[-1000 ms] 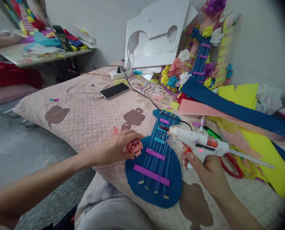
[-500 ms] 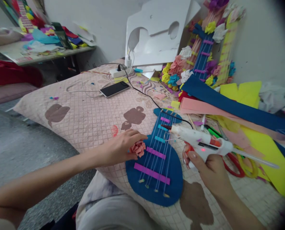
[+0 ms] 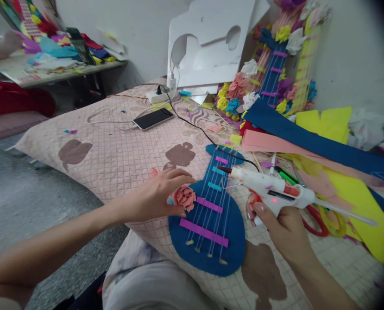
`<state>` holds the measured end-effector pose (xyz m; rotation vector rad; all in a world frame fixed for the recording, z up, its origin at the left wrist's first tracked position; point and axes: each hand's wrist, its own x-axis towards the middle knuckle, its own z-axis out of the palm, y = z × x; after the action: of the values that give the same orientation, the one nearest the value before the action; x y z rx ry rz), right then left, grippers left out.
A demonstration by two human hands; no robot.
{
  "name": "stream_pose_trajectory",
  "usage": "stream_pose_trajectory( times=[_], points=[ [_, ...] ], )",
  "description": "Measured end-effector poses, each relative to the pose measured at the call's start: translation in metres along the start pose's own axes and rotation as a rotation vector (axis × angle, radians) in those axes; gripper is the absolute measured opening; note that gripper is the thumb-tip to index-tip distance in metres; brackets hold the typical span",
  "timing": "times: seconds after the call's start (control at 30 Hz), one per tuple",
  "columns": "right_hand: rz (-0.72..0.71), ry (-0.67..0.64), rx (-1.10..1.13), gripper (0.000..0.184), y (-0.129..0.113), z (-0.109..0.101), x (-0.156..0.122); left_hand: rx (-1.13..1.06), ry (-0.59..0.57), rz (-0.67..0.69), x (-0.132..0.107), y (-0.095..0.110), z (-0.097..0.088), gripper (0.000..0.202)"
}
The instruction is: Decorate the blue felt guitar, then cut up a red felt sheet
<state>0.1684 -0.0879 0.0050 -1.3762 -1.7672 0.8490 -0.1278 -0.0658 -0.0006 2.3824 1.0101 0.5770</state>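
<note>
A pink crepe-paper rose (image 3: 184,197) rests on the left edge of a blue guitar-shaped cutout (image 3: 232,224) with purple and light blue strips and several strings. My left hand (image 3: 161,191) is open around the rose, thumb below and fingers above, with a gap beside the petals. A bit of light blue shows between palm and rose. On the right, my right hand (image 3: 284,226) grips a white hot glue gun (image 3: 263,183) by its handle. The gun's dark nozzle points left over the cutout's neck, a clear glue stick coming out of the back.
Red-handled scissors (image 3: 316,224), yellow paper (image 3: 350,202) and a long blue strip (image 3: 308,127) crowd the right side. A phone (image 3: 153,119) and a power strip (image 3: 156,96) lie farther back, with a black cord running to the gun. Flower-decorated guitars (image 3: 272,71) lean against the wall.
My left hand's fingers have spread away from the rose, which now shows more fully on the cutout's edge. My right hand with the glue gun stays almost still.
</note>
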Motion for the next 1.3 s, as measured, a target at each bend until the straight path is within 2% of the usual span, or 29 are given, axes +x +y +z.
stream_pose_trajectory(
  times=[0.17, 0.47, 0.7, 0.93, 1.07, 1.3],
  points=[
    [-0.001, 0.012, -0.026, 0.034, -0.001, 0.0, 0.0, 0.01, 0.122, -0.075, -0.005, -0.002, 0.0, 0.031],
    [0.011, -0.026, 0.006, 0.032, 0.005, -0.001, -0.001, -0.112, 0.104, 0.018, 0.006, 0.008, 0.013, 0.008],
    [0.045, -0.049, 0.107, 0.025, 0.011, -0.001, -0.003, -0.151, 0.112, -0.005, 0.006, 0.003, 0.016, 0.007],
    [0.092, -0.051, 0.112, 0.031, 0.009, 0.001, -0.001, -0.151, 0.127, -0.016, 0.004, 0.006, 0.015, 0.008],
    [0.165, -0.057, 0.141, 0.038, 0.016, 0.0, -0.002, -0.131, 0.191, -0.05, 0.001, 0.007, 0.004, 0.012],
    [0.176, -0.042, 0.281, 0.043, 0.025, 0.004, 0.001, -0.086, 0.315, -0.25, -0.003, -0.002, -0.019, 0.015]
  ],
)
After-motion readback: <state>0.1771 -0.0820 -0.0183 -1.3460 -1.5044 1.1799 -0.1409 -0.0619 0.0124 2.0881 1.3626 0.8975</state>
